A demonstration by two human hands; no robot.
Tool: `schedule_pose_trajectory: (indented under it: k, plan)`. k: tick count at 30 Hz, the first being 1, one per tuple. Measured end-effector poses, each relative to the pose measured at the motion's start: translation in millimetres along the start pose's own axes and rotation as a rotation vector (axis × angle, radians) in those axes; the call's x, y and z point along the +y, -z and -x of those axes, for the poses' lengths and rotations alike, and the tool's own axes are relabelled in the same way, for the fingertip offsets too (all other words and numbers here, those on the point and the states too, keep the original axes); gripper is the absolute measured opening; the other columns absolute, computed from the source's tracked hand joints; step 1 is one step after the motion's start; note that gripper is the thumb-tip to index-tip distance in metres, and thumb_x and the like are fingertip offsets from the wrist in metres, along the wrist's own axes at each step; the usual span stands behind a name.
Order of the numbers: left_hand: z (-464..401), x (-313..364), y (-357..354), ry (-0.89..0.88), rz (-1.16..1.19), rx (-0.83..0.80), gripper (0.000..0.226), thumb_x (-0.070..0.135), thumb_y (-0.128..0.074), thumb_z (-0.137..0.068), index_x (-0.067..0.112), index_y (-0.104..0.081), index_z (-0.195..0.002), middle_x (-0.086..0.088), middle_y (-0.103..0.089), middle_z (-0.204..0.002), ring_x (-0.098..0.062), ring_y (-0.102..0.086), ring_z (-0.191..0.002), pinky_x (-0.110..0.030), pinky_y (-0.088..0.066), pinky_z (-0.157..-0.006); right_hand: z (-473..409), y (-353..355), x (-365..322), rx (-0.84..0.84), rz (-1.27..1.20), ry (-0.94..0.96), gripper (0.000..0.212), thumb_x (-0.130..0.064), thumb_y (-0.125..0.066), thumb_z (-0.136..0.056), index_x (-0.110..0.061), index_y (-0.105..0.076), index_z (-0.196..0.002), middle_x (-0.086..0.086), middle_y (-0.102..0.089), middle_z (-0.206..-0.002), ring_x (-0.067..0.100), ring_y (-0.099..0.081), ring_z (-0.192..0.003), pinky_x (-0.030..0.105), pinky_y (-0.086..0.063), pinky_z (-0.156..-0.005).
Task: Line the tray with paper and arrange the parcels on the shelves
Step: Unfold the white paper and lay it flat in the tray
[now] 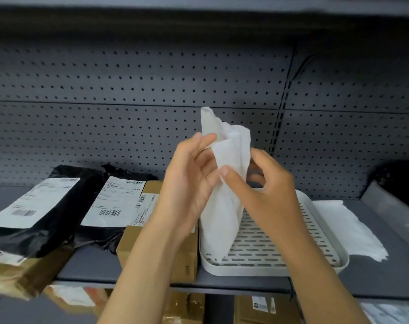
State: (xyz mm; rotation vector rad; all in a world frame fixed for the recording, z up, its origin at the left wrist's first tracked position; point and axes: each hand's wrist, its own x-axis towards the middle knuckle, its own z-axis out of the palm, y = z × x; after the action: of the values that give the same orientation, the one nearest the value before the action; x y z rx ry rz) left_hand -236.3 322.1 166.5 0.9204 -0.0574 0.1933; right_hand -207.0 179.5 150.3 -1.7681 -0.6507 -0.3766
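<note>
Both hands, left (pixel 189 181) and right (pixel 266 195), pinch folded paper (pixel 227 183) upright over tray (pixel 222 267); box (pixel 182 260) touches tray's left edge.

Below the two-handed grip, the held paper sheet (pixel 224 202) and the right hand (pixel 266 195) hide much of the white tray (pixel 292 265), the left forearm (pixel 156 249) covers part of a cardboard box (pixel 187 253), and the parcel labels (pixel 114 202) leftward are too blurred to read.
</note>
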Motion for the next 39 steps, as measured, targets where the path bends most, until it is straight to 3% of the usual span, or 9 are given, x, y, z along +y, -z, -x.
schedule_pose_trajectory:
  k: [3,7,10,13,16,20,29,34,39]
  plan:
    - [9,-3,-9,-0.112,-0.288,-0.008,0.016,0.025,-0.068,-0.09,0.016,-0.075,-0.102,-0.008,-0.076,-0.096,-0.025,-0.07,-0.104,-0.034,-0.052,-0.102,-5,0,-4,0.057,0.015,0.057,0.006,-0.025,-0.069,-0.093,-0.029,-0.071,-0.09,-0.017,-0.061,-0.075,0.0,-0.058,-0.061,0.007,-0.039,-0.055]
    - [13,-3,-15,-0.235,-0.572,0.081,0.009,0.019,-0.071,-0.091,0.015,-0.077,-0.096,0.002,-0.076,-0.083,-0.013,-0.07,-0.085,-0.024,-0.053,-0.084,-8,0,-5,0.089,0.115,0.118,0.034,-0.028,-0.067,-0.095,-0.037,-0.053,-0.065,-0.018,-0.05,-0.06,0.006,-0.045,-0.053,0.013,-0.031,-0.051]
    - [11,-6,-19,-0.251,-0.593,0.147,0.015,0.023,-0.071,-0.092,0.009,-0.076,-0.088,-0.015,-0.077,-0.094,-0.03,-0.073,-0.095,-0.03,-0.056,-0.089,-9,10,-3,0.059,0.104,0.113,0.019,-0.025,-0.065,-0.096,-0.022,-0.073,-0.08,-0.008,-0.065,-0.072,0.013,-0.057,-0.063,0.026,-0.044,-0.055]
    - [7,-8,-27,-0.227,-0.491,0.142,0.015,0.018,-0.066,-0.096,0.006,-0.071,-0.087,-0.015,-0.07,-0.083,-0.021,-0.071,-0.08,-0.029,-0.06,-0.085,-7,25,-5,0.008,0.023,0.063,0.019,-0.025,-0.064,-0.097,-0.018,-0.076,-0.084,0.0,-0.063,-0.066,0.009,-0.05,-0.057,0.028,-0.042,-0.055]
    - [5,-7,-38,-0.23,-0.451,0.14,0.012,0.016,-0.061,-0.099,0.009,-0.067,-0.092,-0.012,-0.067,-0.083,-0.014,-0.07,-0.074,-0.024,-0.059,-0.074,-7,39,-4,0.026,0.008,0.011,0.038,-0.028,-0.062,-0.097,-0.008,-0.061,-0.066,0.015,-0.042,-0.058,0.009,-0.033,-0.052,0.028,-0.028,-0.05]
    - [-3,-4,-41,-0.265,-0.514,0.258,0.014,0.022,-0.055,-0.1,0.017,-0.059,-0.088,-0.009,-0.048,-0.076,-0.019,-0.05,-0.065,-0.032,-0.048,-0.061,-14,61,6,0.165,0.049,-0.036,0.047,-0.033,-0.057,-0.099,-0.006,-0.043,-0.063,0.002,-0.028,-0.055,0.01,-0.023,-0.049,0.025,-0.019,-0.046]
    - [-27,1,-14,-0.474,-1.12,0.546,0.02,0.034,-0.041,-0.101,0.018,-0.052,-0.106,0.005,-0.045,-0.062,-0.016,-0.041,-0.055,-0.033,-0.034,-0.053,-28,128,41,0.327,0.285,-0.133,0.048,-0.034,-0.052,-0.098,0.004,-0.044,-0.071,0.028,-0.042,-0.068,0.019,-0.034,-0.058,0.031,-0.026,-0.053]
    - [-57,-21,10,-0.334,-1.441,0.626,0.025,0.033,-0.037,-0.098,0.018,-0.05,-0.114,-0.011,-0.064,-0.084,-0.036,-0.059,-0.078,-0.043,-0.05,-0.069,-38,142,93,0.314,0.41,-0.212,0.048,-0.035,-0.05,-0.098,-0.003,-0.039,-0.065,0.029,-0.045,-0.066,0.022,-0.037,-0.057,0.032,-0.026,-0.053]
    - [-83,-61,31,-0.184,-1.74,0.614,0.027,0.026,-0.036,-0.1,0.015,-0.051,-0.12,-0.012,-0.061,-0.086,-0.034,-0.053,-0.075,-0.037,-0.041,-0.065,-43,135,161,0.224,0.513,-0.339,0.041,-0.032,-0.05,-0.098,-0.011,-0.038,-0.065,0.03,-0.046,-0.064,0.023,-0.039,-0.056,0.033,-0.026,-0.054]
